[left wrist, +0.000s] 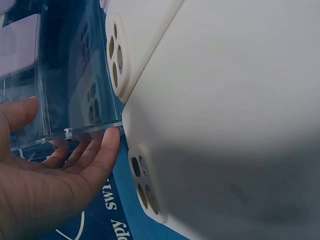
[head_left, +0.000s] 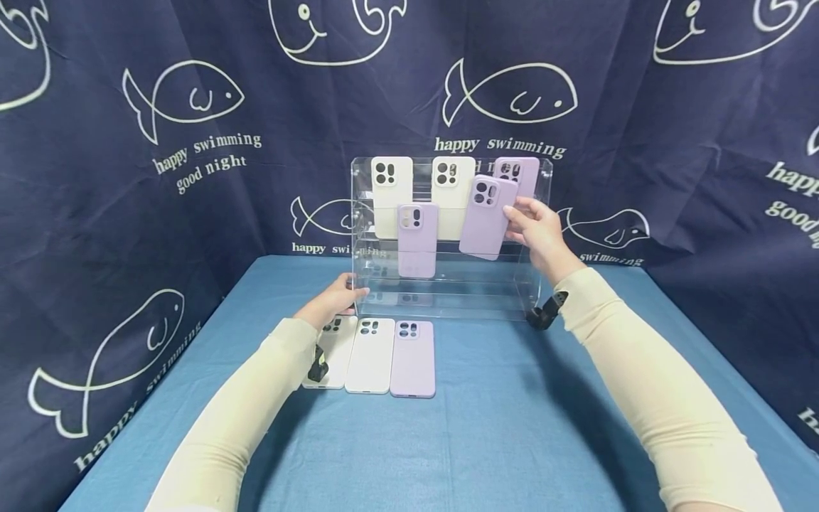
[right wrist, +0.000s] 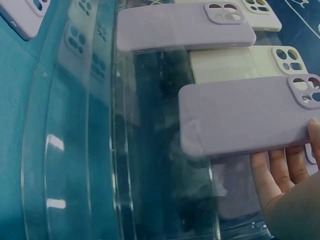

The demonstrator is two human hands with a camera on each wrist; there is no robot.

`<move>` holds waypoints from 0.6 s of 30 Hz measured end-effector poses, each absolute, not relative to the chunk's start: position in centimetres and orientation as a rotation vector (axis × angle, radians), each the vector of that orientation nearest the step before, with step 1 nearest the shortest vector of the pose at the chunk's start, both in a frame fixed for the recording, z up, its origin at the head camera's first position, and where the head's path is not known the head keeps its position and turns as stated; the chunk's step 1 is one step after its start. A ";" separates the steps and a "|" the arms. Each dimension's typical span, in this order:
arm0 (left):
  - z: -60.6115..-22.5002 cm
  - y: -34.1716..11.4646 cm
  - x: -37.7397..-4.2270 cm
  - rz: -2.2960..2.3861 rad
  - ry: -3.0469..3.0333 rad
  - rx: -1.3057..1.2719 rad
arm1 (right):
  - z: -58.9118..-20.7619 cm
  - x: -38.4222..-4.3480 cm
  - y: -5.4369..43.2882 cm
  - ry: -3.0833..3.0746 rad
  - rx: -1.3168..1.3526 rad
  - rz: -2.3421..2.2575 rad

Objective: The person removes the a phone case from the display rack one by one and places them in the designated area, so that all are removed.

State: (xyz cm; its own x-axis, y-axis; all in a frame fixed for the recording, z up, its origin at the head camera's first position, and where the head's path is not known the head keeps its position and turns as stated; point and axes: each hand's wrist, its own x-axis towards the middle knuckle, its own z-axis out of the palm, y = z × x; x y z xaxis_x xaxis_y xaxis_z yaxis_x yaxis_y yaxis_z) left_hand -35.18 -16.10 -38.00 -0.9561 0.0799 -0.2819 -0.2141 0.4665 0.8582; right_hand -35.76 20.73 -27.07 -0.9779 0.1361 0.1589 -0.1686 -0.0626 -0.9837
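Right hand (head_left: 539, 231), the nearer, pinches tilted lilac case (head_left: 484, 220) by its right edge, long axis near-upright, top leaning right; left hand (head_left: 331, 299) grips clear rack's (head_left: 473, 307) lower left side.

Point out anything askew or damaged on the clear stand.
Only the purple case held by the right hand looks askew: it tilts, while the other cases on the clear stand sit straight. I see no damage.

Black wrist cameras (head_left: 542, 315) sit beside 2 cream sleeves (head_left: 640, 377)
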 end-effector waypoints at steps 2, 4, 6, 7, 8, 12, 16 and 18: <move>-38.0 -16.1 -35.2 1.478 2.440 -0.106 | -26.7 -35.6 20.8 -1.985 0.066 2.170; -37.9 -16.0 -35.3 1.475 2.442 -0.098 | -26.5 -35.5 20.9 -1.997 0.091 2.165; -37.9 -16.0 -35.4 1.488 2.436 -0.092 | -26.2 -35.3 21.1 -2.001 0.114 2.175; -37.8 -16.0 -35.5 1.498 2.429 -0.091 | -26.0 -35.2 21.1 -1.998 0.121 2.180; -37.8 -16.0 -35.5 1.507 2.425 -0.090 | -25.9 -35.1 21.1 -1.990 0.130 2.190; -37.7 -16.0 -35.5 1.538 2.406 -0.095 | -25.3 -34.7 21.1 -1.986 0.158 2.204; -37.8 -16.0 -35.5 1.534 2.404 -0.105 | -24.9 -34.1 21.0 -2.029 0.197 2.213; -37.9 -16.0 -35.5 1.529 2.403 -0.108 | -24.8 -33.8 21.0 -2.058 0.228 2.225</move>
State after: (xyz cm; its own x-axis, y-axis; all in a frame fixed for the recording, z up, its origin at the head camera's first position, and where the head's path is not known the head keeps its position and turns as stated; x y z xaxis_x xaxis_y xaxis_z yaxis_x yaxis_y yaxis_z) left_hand -35.54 -15.96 -37.86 -0.9551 0.0916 -0.2816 -0.2163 0.4336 0.8747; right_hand -33.79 21.01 -24.82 -0.9836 -0.0265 0.1787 -0.1761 -0.0803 -0.9811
